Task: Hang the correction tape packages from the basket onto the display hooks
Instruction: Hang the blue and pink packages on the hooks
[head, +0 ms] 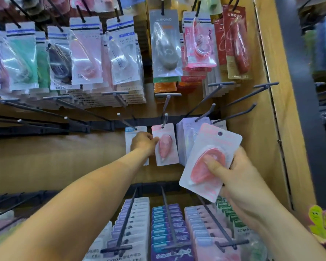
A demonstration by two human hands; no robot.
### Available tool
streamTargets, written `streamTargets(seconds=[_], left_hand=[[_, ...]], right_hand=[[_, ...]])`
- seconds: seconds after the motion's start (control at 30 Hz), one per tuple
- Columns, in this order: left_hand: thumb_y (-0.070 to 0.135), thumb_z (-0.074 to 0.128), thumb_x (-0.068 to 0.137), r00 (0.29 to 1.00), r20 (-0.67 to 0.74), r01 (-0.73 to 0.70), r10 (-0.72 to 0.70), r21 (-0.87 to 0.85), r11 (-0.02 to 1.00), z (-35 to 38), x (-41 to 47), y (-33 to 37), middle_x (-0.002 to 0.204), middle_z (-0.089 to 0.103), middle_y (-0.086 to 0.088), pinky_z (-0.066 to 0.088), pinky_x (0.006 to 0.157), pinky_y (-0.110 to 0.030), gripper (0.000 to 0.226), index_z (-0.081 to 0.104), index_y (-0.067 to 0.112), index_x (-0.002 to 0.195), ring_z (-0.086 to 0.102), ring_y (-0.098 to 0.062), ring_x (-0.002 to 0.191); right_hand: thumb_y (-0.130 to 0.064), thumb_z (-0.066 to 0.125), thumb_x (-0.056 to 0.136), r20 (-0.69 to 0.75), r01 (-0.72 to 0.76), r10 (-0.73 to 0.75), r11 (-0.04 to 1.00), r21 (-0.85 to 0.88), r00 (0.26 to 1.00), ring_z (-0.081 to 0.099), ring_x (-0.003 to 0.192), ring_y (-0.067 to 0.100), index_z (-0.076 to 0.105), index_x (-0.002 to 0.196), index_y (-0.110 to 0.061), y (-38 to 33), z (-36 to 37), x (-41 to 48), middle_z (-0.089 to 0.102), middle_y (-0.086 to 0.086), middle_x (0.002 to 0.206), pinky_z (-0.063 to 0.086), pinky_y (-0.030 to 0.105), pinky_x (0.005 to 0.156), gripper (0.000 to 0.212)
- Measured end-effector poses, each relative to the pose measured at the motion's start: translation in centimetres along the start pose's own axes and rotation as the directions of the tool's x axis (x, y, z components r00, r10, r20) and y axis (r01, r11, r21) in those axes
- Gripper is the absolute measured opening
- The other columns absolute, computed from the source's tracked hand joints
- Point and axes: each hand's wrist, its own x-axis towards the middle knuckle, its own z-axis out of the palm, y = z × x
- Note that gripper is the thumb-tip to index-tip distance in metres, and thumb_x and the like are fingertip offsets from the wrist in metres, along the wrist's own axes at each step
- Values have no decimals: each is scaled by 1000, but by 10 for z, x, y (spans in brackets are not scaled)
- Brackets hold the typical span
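My right hand (231, 172) grips a pink correction tape package (210, 162), thumb pressed on its blister, held tilted in front of the display at the right. My left hand (144, 143) reaches to the middle row and pinches the left edge of another pink package (167, 146) hanging on a dark hook (165, 120). A pale blue package (129, 136) hangs on the hook just left of it, partly hidden by my left hand. Lilac packages (186, 136) hang to the right, behind the held package. The basket is out of view.
Several bare hooks (45, 112) jut out along the middle row at left. The upper row is full of hanging tape packages (87, 51). Stacked packs fill the lower hooks (167, 223). A wooden side panel (267, 110) bounds the display on the right.
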Motion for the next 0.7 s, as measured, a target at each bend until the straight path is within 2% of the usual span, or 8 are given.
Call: streamTargets(seconds=[0.13, 0.23, 0.3, 0.4, 0.5, 0.57, 0.63, 0.7], left_hand=[[38, 64, 93, 999, -15, -29, 31, 141, 990, -1, 5, 2, 100, 70, -9, 55, 89, -41, 25, 69, 14, 95, 65, -29, 92], [37, 63, 94, 998, -20, -49, 55, 236, 971, -7, -5, 5, 99, 65, -6, 53, 84, -38, 25, 59, 14, 105, 62, -26, 91], [33, 62, 94, 997, -5, -79, 82, 239, 968, -17, -19, 9, 99, 58, -3, 55, 84, -40, 27, 48, 18, 112, 62, -27, 93], [24, 54, 99, 980, 137, -135, 141, -55, 989, -42, -60, 23, 96, 65, -9, 61, 72, -33, 9, 56, 18, 105, 67, -20, 82], [26, 47, 102, 911, 341, -84, 231, -395, 915, -60, -108, 38, 87, 72, -11, 57, 65, -28, 29, 70, 10, 96, 69, -17, 75], [34, 44, 102, 886, 384, -2, 259, -556, 831, -67, -128, 46, 82, 74, -7, 56, 65, -30, 37, 72, 11, 91, 70, -15, 73], [41, 50, 97, 880, 381, -5, 284, -591, 807, -71, -136, 51, 82, 74, -3, 56, 65, -28, 37, 72, 13, 91, 71, -14, 74], [42, 59, 89, 871, 362, -101, 332, -529, 843, -71, -137, 54, 88, 76, -3, 55, 68, -28, 34, 73, 13, 97, 72, -16, 82]], right_hand=[[-41, 64, 74, 80, -10, 11, 1000, -10, 997, 71, 99, 14, 41, 134, -42, -1, -1, -2, 69, -10, 113, 61, 52, 75, 64], [-46, 62, 75, 113, 16, -11, 999, -37, 994, 72, 92, 14, 44, 134, -39, 1, 1, -3, 71, -8, 105, 61, 39, 59, 62], [-47, 62, 76, 92, 64, -57, 995, -75, 994, 72, 92, 11, 49, 131, -35, 2, 2, -1, 72, -10, 103, 59, 29, 63, 58], [-44, 66, 76, 101, 84, -74, 991, -101, 992, 72, 95, 14, 62, 119, -29, 3, 3, 2, 75, -7, 103, 58, 33, 78, 46], [-45, 67, 73, 158, 53, -37, 994, -94, 987, 73, 94, 17, 66, 112, -24, 4, 6, 1, 76, -2, 101, 58, 39, 86, 44], [-45, 67, 71, 185, 40, -22, 995, -94, 982, 73, 94, 17, 66, 112, -23, 3, 11, 0, 77, -2, 101, 58, 41, 89, 46], [-43, 66, 74, 212, 24, -4, 996, -90, 977, 73, 96, 15, 65, 115, -25, 1, 16, -2, 76, -3, 104, 58, 41, 89, 45], [-43, 66, 76, 238, 21, 5, 994, -107, 971, 73, 97, 14, 63, 118, -31, -1, 19, -4, 75, -7, 106, 59, 40, 89, 43]])
